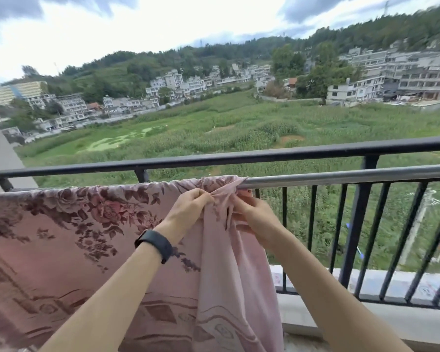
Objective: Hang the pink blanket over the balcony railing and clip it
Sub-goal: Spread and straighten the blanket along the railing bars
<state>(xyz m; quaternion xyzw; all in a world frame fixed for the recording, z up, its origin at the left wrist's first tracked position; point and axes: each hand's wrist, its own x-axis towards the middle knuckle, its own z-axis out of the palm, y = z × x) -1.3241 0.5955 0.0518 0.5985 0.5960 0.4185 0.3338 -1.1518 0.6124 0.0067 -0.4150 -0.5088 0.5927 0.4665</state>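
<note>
— How were the hands placed?
— Both arms reached forward. The left hand (191, 203) and right hand (252, 217) met just under the silver rail (341, 180), fingers curled, pinching a bunched edge of the pink blanket (87, 237).
— And the blanket?
— It was draped over that rail, inside the black balcony railing (239, 156), and spread out to the left. A black wristband (154, 245) sat on the left wrist.

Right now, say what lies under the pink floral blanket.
A round silver metal bar carries the pink blanket, bare only to its right; its covered stretch and anything behind are hidden.
</note>
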